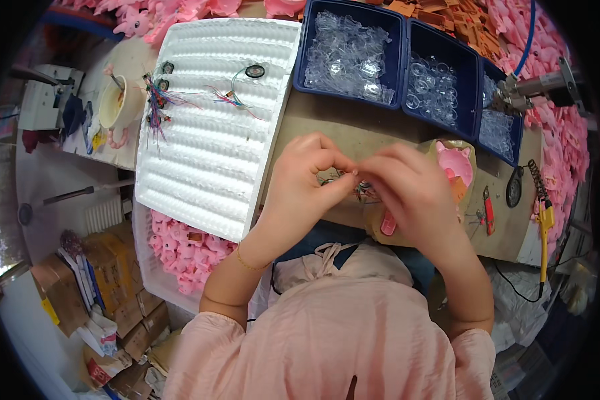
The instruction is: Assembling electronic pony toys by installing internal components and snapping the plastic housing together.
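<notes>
Fingertips of left hand (307, 175) and right hand (407, 190) pinch together on a small wired part (343, 179); white tray (207, 133) just left, blue bins (353, 53) beyond.

brown cardboard boxes (117, 280) stacked on floor lower left, yellow-labelled carton (59, 290) beside them

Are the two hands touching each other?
Touching. The head view shows the left hand and right hand meeting at their fingertips, no gap between.
</notes>
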{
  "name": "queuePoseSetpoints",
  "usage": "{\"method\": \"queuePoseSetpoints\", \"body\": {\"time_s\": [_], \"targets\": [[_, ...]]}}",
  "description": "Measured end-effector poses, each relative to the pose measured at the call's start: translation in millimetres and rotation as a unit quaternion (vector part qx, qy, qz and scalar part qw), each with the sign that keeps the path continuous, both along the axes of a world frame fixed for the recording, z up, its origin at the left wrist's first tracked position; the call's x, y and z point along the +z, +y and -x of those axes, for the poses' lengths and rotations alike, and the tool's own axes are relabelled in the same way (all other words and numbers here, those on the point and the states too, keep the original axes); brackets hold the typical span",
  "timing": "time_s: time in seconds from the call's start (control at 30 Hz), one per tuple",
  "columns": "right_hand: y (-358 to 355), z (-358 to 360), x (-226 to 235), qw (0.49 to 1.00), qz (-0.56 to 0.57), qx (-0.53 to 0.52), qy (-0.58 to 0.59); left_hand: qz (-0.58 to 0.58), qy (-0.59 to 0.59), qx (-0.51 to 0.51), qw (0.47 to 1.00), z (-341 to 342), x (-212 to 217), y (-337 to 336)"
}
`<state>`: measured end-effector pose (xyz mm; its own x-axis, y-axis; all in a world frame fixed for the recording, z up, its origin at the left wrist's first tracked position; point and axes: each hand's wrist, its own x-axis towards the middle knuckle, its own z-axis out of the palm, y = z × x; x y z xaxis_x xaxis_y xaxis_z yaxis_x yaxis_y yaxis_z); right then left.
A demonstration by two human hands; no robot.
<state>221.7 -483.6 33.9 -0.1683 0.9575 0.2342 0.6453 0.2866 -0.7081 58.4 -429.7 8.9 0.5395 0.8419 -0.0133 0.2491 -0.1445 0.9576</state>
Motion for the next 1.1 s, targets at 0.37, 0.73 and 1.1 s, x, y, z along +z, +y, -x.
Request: {"method": "queuePoseSetpoints", "body": {"time_s": [0.37,0.73,1.1], "targets": [[18.3,-15.2,-8.7,0.989,0.069,0.057,0.119,-0.23,0.086,-0.008,0.969,-5.9,5.8,2.0],[2.7,-13.7,0.4,0.866,0.145,-0.23,0.42,0.15,-0.228,0.098,0.957,57.9,14.8,16.0],[13.3,5.2,-10.7,0.989,0.084,-0.101,0.073,0.159,-0.076,0.13,0.976,83.3,-10.3,21.8]]}}
